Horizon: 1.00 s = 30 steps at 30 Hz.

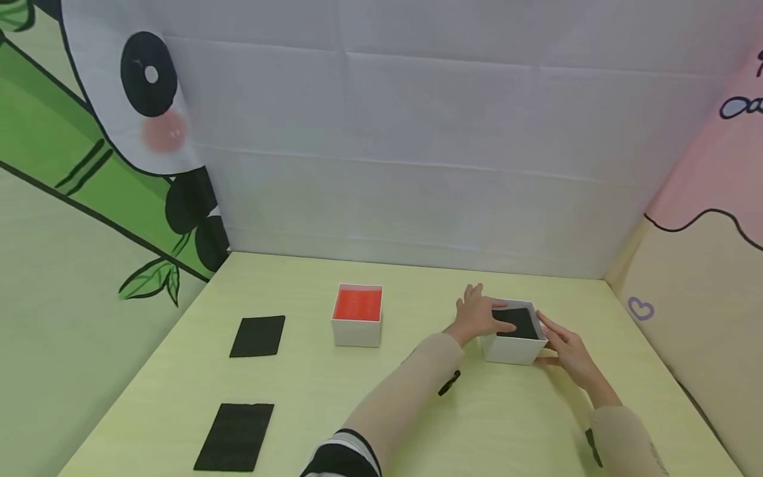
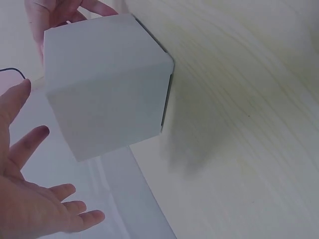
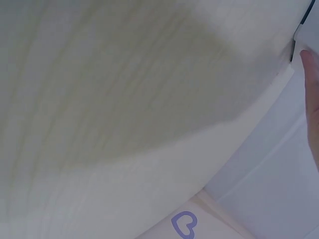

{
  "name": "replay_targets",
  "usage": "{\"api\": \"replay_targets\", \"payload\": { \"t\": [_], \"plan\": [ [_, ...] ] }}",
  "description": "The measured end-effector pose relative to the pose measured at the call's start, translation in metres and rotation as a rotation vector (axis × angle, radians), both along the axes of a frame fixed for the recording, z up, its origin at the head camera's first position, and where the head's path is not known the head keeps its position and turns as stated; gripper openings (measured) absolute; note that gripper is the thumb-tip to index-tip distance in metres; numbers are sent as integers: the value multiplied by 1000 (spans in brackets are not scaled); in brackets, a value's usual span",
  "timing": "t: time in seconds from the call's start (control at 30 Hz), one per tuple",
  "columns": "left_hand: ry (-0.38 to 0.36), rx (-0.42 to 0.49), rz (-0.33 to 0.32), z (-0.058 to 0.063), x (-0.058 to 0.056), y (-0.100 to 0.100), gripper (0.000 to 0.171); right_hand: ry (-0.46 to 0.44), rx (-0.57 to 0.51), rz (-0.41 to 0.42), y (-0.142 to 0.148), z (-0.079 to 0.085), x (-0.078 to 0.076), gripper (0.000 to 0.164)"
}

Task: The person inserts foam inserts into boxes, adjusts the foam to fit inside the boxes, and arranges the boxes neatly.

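A white open-topped box (image 1: 512, 350) stands on the right part of the table, with a flat black piece (image 1: 517, 322) visible inside. My left hand (image 1: 479, 315) is over the box's left side, its fingers spread and its thumb reaching across the opening. In the left wrist view these fingers (image 2: 35, 142) look straight, with nothing held between them. Against the box's right wall rests my right hand (image 1: 566, 350), its fingers extended along that side. The right wrist view catches only one straight finger (image 3: 311, 94) beside a box edge.
Another white box (image 1: 356, 333), showing a red top surface (image 1: 358, 305), stands left of centre. Two flat black pieces lie at the left, one farther black piece (image 1: 257, 336) and one nearer black piece (image 1: 234, 437). A pale printed cloth backdrop (image 1: 417, 165) rises behind the table.
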<state>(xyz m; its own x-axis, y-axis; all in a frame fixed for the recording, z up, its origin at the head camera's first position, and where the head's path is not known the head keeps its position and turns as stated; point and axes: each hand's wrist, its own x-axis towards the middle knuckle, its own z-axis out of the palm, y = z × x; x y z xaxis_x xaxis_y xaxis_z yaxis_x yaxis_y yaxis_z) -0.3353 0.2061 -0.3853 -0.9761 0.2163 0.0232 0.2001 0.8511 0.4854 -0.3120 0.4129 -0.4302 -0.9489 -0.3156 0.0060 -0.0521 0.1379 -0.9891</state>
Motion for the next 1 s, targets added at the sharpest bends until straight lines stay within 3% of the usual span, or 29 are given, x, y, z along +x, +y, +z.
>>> {"api": "replay_targets", "payload": {
  "t": [0.3, 0.5, 0.7, 1.0],
  "plan": [
    [100, 34, -58, 12, 14, -17, 48, 23, 8, -14, 0, -1, 2, 47],
    [86, 99, -138, 15, 28, -31, 54, 24, 6, 1, 0, -2, 1, 47],
    [196, -41, -298, 17, 43, -43, 59, 51, 13, 32, 1, -2, 1, 46],
    [248, -89, -368, 19, 67, -58, 62, 44, -6, 27, 3, -6, -1, 46]
  ]
}}
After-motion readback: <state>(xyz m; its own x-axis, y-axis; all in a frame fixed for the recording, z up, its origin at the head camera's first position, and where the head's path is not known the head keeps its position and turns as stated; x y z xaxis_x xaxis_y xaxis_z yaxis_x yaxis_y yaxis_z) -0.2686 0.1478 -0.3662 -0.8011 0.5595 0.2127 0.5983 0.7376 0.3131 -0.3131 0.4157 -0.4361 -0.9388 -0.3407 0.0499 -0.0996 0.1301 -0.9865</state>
